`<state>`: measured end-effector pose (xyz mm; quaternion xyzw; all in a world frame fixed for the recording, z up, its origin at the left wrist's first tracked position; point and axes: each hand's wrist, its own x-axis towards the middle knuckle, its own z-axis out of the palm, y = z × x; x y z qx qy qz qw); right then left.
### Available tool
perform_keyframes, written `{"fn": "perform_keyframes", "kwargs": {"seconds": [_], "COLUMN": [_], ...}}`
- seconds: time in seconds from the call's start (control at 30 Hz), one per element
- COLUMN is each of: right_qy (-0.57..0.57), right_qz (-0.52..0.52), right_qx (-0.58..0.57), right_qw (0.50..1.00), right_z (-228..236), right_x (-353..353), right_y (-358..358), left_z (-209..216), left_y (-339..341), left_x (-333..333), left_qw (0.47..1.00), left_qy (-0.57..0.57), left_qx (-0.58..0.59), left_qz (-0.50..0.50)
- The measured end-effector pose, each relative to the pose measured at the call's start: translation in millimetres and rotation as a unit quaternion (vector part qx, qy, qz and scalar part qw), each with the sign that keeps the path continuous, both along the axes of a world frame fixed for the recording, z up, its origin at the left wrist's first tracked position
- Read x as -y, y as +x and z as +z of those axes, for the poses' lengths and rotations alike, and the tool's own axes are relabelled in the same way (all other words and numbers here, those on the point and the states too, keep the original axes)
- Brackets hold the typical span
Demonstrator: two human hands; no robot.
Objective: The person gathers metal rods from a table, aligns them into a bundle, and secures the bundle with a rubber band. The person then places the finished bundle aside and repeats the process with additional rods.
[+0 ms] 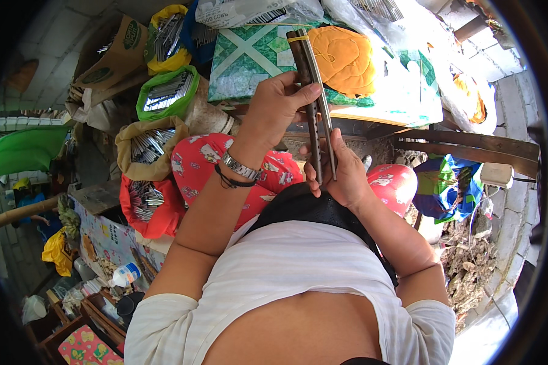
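Above my lap, a long dark stick with a row of small holes (312, 112) lies lengthwise against a slim silver metal tube (321, 91). My left hand (278, 109) is closed round the dark stick at its upper half, the thumb pressed on it. Lower down, my right hand (341, 167) is closed on the metal tube, with fingertips reaching behind to the dark stick's lower end. A thin yellow band wraps the top of the dark stick. Whether both pieces are joined there I cannot tell.
Ahead stands a green-and-white patterned table (249, 61) with a round orange cloth pad (342, 61). At left, green (164, 91), tan (151, 146) and red (149, 204) bags hold many metal tubes. A wooden bar (469, 146) and a blue-green bag (449, 185) are at right.
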<state>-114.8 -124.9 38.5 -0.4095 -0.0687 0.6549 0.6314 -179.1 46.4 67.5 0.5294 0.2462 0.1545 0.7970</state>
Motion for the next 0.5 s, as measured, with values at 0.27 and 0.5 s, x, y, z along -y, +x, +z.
{"fn": "perform_keyframes", "kwargs": {"seconds": [0.27, 0.5], "right_qy": [-0.007, 0.004], "right_qz": [-0.004, -0.012], "right_qx": [0.002, 0.029], "right_qw": [1.0, 0.999], "right_z": [-2.3, -9.9], "right_x": [1.5, 3.8], "right_y": [2.2, 1.5], "left_z": [-4.3, 0.6], "left_y": [-0.9, 0.0], "left_x": [4.1, 8.9], "left_qw": [1.0, 0.997], "left_qy": [-0.003, -0.003], "left_qx": [-0.003, -0.069], "left_qz": [-0.007, -0.021]}}
